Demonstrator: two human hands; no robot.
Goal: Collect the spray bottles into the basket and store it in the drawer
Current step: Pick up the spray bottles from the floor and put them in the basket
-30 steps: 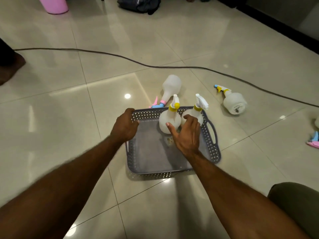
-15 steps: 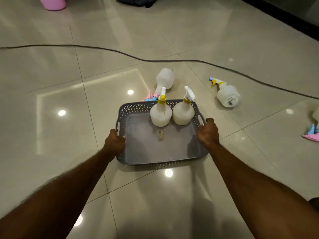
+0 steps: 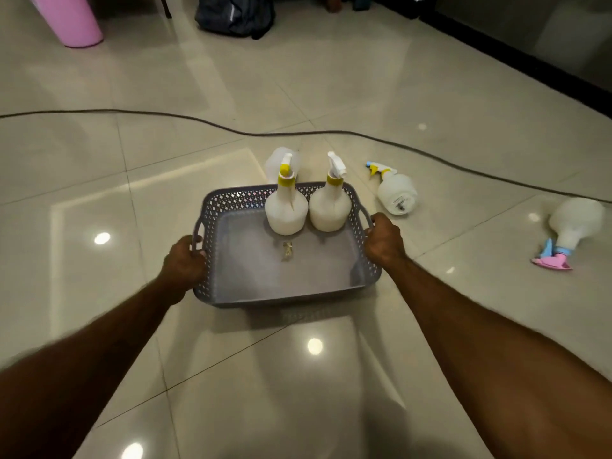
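A grey perforated basket (image 3: pixel 231 202) is held by both side handles just above the tiled floor. My left hand (image 3: pixel 183 263) grips the left handle and my right hand (image 3: pixel 384 240) grips the right one. Two white spray bottles with yellow collars stand upright at the basket's far end, one on the left (image 3: pixel 285 210) and one on the right (image 3: pixel 329 207). A third white bottle (image 3: pixel 276 159) lies on the floor behind the basket, mostly hidden. Another bottle (image 3: pixel 395 192) lies to the right, and one with a pink and blue trigger (image 3: pixel 574 226) lies further right.
A dark cable (image 3: pixel 198 119) runs across the floor behind the bottles. A pink bin (image 3: pixel 71 21) stands at the far left and a dark bag (image 3: pixel 235 14) at the far middle. A small scrap (image 3: pixel 287 251) lies on the basket floor.
My right hand left the bottles and both hands took the basket's side handles. The basket has since come up off the floor and towards me.
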